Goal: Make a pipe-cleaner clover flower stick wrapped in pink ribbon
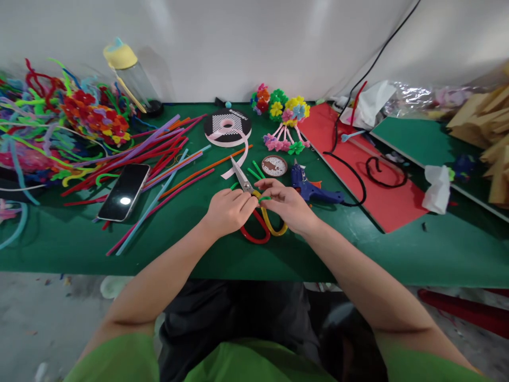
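Note:
My left hand (233, 211) is closed with its fingertips on a short green pipe cleaner (264, 199). My right hand (289, 206) pinches the same piece from the other side, thumb and fingers bent around it. Most of the piece is hidden by my fingers. Under both hands lie open-bladed scissors (254, 233) with one red and one yellow handle, blades pointing away from me. Just beyond my fingertips are other green pipe cleaner pieces (255, 171) and a round patterned disc (274, 166). A blue glue gun (314, 190) lies right of my right hand.
Left are a phone (124, 192), loose pipe cleaners (170, 139), a bottle (133, 74) and a colourful flower heap (95, 116). Ahead sit a ribbon spool (227, 127) and pipe cleaner flowers (288, 114). A black cord (353, 101) crosses a red board (382, 196) on the right.

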`<state>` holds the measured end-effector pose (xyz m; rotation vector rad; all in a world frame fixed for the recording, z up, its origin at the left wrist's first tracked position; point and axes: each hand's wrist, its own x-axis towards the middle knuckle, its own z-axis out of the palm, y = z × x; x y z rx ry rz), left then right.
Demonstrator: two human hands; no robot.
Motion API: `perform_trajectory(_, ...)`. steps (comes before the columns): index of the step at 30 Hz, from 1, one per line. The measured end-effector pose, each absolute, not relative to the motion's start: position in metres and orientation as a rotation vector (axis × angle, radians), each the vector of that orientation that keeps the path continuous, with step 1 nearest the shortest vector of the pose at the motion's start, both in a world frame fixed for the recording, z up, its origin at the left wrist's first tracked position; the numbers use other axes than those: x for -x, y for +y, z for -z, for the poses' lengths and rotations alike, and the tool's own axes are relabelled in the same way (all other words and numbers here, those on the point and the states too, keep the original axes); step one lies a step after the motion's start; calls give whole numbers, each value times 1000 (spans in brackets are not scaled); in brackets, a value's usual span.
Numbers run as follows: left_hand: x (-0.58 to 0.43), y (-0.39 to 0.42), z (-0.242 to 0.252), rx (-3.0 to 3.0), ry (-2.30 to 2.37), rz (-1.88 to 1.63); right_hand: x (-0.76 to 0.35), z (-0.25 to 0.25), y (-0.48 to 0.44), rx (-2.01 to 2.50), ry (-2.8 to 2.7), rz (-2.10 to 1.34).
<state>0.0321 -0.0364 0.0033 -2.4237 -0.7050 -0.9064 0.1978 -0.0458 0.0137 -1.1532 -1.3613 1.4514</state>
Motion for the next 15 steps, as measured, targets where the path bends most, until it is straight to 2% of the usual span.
perform_trajectory(5, -34, -39, -1, 2526, -847, 1009, -197, -10, -47, 1136, -1485, -1283)
perform_trajectory(15, -38, -41, -9, 3103, -1488, 1381, -204, -14, -48, 1080, -1857, -712)
